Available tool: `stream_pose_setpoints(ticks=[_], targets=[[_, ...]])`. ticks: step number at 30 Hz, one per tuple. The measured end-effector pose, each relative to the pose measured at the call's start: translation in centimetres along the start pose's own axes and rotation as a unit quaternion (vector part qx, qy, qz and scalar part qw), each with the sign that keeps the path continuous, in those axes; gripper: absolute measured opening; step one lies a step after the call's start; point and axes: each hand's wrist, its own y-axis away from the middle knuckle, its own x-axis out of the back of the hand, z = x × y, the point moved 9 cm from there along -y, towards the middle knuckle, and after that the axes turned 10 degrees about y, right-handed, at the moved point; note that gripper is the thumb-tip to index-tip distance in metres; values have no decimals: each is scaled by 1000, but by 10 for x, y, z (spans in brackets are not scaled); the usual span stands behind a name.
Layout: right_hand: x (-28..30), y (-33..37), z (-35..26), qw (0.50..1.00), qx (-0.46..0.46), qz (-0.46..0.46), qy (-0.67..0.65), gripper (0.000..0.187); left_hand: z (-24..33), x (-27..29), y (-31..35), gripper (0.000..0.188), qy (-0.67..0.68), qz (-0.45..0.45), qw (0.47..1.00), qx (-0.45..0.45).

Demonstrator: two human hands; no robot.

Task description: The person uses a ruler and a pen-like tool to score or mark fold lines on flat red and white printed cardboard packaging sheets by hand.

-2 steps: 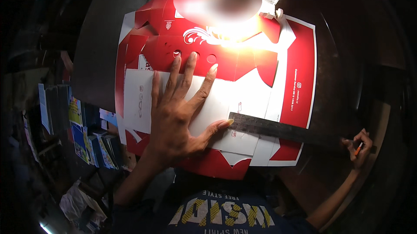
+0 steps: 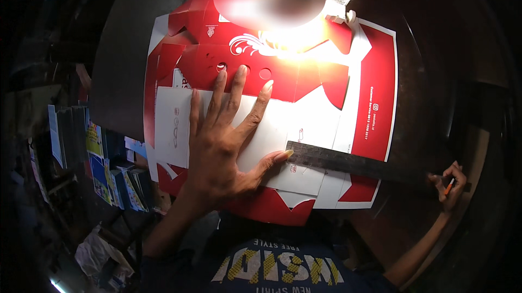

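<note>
My left hand [image 2: 220, 143] lies spread on a white panel [image 2: 169, 121] of a die-cut cardboard box blank, its fingertips reaching the red part [image 2: 201, 67] with round holes. The thumb rests on the near end of a dark steel ruler [image 2: 348, 162]. The ruler slants right across the cardboard and past its edge. Below the blank lies a larger red and white printed sheet [image 2: 375, 97]. At the far right my right hand [image 2: 452, 184] is closed around a thin orange pen-like tool [image 2: 449, 187], by the ruler's outer end. The tool's tip cannot be made out.
A bright lamp, partly covered by a blurred oval, glares over the cardboard's far side, with a lamp arm [image 2: 340, 2] beside it. The dark table [image 2: 122, 70] extends around the sheets. Books and booklets [image 2: 111, 181] stand lower left, near a crumpled plastic bag [image 2: 98, 255].
</note>
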Motion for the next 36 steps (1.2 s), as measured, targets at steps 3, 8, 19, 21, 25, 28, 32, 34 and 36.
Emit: stream_pose_setpoints(ticks=[3,8,19,21,25,28,32,34,36], targets=[[-2,-2,-5,999,-10,27,-15,48,-2,-1,0,85,6,-4,1000,0],[-16,15,26,997,-37,-60,-8,47,-3,0,-1,85,14,-8,1000,5],[-9,-17,-9,999,2,-35,-20,58,4,-3,-3,87,-29,-30,999,2],[-9,-8,-3,1000,-15,-22,-2,57,3,-6,-3,88,-49,-30,998,7],[-4,-11,-6,998,-47,-30,-4,57,5,-6,-4,88,-47,-36,998,9],[-4,-13,-9,998,-47,-38,15,53,3,-6,-3,87,-53,-37,998,18],[-6,-11,-5,998,-51,-42,3,51,2,-6,-3,86,-49,-38,998,18],[-6,-10,-4,998,-52,-40,-3,51,3,-5,-4,86,-50,-39,998,18],[-5,-9,-4,998,-51,-38,-6,52,3,-6,-4,86,-47,-42,998,17]])
